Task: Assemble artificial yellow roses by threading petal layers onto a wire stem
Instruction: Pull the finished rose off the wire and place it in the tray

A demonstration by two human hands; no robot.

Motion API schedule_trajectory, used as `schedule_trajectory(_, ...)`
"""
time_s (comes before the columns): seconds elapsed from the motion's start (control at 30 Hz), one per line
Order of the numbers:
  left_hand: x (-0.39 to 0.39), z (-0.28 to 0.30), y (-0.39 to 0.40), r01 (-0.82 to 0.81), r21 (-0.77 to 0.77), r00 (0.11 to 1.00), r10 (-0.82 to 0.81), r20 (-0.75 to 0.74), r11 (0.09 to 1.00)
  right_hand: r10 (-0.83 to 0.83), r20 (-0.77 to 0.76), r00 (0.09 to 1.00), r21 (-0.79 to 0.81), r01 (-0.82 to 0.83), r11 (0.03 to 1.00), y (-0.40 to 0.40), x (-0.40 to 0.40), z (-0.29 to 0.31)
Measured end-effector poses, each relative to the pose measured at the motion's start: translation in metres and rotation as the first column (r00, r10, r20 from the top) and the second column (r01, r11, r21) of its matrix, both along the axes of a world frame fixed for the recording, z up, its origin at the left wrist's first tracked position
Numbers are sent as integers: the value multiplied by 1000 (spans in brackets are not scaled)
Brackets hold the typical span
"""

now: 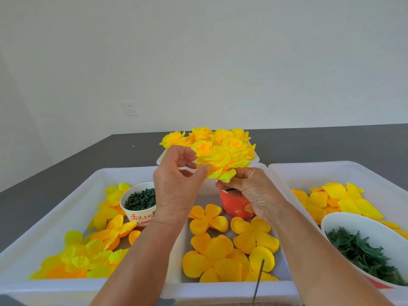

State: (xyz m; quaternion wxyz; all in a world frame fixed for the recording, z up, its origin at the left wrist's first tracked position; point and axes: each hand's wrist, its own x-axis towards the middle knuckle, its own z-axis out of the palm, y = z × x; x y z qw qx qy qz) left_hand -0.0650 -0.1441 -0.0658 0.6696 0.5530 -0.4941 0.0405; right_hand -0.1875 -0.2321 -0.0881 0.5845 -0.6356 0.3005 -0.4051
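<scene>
A yellow rose (223, 165) is raised above the middle tray. My left hand (176, 186) pinches its outer petals at the left edge with thumb and curled fingers. From below, my right hand (247, 191) grips the base of the rose, and the stem there is hidden by the fingers. A thin wire stem (258, 281) stands near the front edge of the middle tray. Loose orange-yellow petal layers (229, 246) lie flat in that tray.
Finished yellow roses (212, 138) fill a white tray at the back. The left tray (44, 217) holds crinkled petals and a paper cup of dark green pieces (141, 199). A red cup (237, 206) stands in the middle tray. The right tray (331, 171) has petals and a bowl of green sepals (362, 252).
</scene>
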Motion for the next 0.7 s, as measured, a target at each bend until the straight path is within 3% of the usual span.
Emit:
schedule_trajectory(0.23, 2, 0, -1, -25, 2, 998, 25, 53, 1000, -2, -20, 1000, 11, 2, 1000, 2, -1, 2)
schedule_trajectory(0.7, 2, 0, -2, 166, 40, 986, -167, 22, 985, 35, -9, 999, 90, -34, 995, 7, -3, 6)
